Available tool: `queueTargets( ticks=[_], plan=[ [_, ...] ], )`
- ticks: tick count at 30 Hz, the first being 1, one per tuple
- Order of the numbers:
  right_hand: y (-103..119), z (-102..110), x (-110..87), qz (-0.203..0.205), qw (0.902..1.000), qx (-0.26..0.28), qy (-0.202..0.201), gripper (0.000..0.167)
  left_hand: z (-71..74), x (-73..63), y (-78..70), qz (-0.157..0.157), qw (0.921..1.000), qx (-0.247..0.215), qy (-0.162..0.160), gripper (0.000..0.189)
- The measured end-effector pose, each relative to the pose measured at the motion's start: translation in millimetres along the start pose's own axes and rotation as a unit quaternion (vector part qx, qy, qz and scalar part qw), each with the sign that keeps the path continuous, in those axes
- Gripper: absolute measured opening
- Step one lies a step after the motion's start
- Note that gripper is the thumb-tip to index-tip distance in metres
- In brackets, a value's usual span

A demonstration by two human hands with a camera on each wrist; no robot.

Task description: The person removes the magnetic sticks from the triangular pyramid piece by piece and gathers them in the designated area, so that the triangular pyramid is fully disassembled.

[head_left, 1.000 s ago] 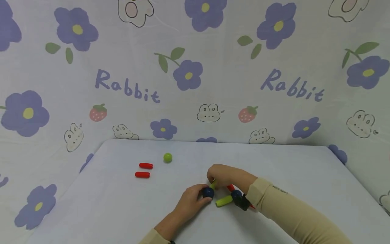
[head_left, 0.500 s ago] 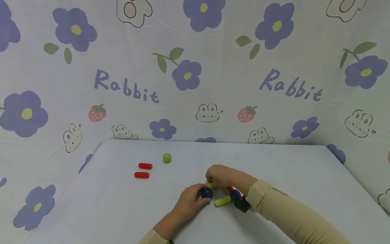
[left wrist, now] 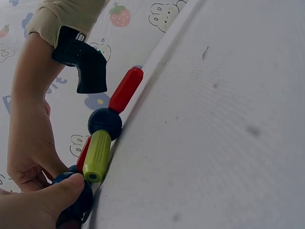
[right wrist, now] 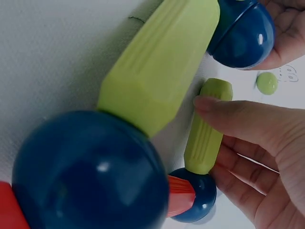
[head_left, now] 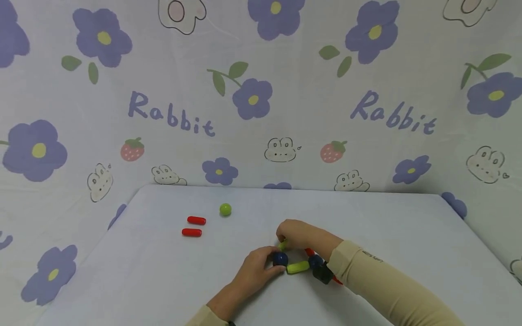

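Left hand [left wrist: 35, 207] at lower left, thumb pressed on a dark-blue ball [left wrist: 86, 200]. Fluted lime-green rod [left wrist: 97, 152] just beyond: near end, a dark round spot at its centre, sits close by thumb tip and ball; contact cannot be made out. Its far end meets a seamed blue ball [left wrist: 105, 123]. Faceted red rod [left wrist: 126, 89] extends from that ball, up and right. Second red rod [left wrist: 83, 155] mostly hidden behind the green one. Right hand [left wrist: 33, 155] at left, fingers bent, their hold out of sight. Black device [left wrist: 90, 67] near that wrist; beige sleeve [left wrist: 71, 16] above. White desk [left wrist: 214, 119] fills the right side. Printed cloth [left wrist: 138, 36] behind: strawberry, flower, rabbit outlines.
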State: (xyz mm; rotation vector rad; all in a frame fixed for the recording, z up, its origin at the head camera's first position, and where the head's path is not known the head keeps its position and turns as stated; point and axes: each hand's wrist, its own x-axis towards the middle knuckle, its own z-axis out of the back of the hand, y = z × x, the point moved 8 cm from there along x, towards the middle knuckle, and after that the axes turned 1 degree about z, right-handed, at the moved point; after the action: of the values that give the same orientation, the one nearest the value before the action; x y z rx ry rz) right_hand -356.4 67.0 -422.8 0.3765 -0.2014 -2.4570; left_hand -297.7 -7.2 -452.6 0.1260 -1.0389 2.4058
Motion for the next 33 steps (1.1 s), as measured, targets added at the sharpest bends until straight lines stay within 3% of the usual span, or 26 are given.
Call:
queueTargets(
  ticks=[10, 17, 24, 33],
  plan=[
    [-14, 13, -6.6, -0.030, 0.9991, -0.018, -0.024, 0.024, 0.2, 0.8, 0.9, 0.008, 1.0000, -0.005, 0.001, 0.038],
    [-28, 15, -12.5, -0.057, 0.9961, -0.051, -0.044, 0.024, -0.4, 1.1, 1.2, 0.012, 0.9999, -0.003, 0.004, 0.038],
    [-38, 13, -13.8, -0.090, 0.9943, -0.039, -0.042, 0.028, -1.9, 1.9, 0.9, 0.016, 0.9998, -0.001, 0.008, 0.038],
    [-38, 10, -16.0, -0.081, 0.9952, -0.036, -0.042, 0.027, 7.9, -2.7, 11.9, 0.059, 0.9979, 0.010, 0.025, 0.039]
  ],
)
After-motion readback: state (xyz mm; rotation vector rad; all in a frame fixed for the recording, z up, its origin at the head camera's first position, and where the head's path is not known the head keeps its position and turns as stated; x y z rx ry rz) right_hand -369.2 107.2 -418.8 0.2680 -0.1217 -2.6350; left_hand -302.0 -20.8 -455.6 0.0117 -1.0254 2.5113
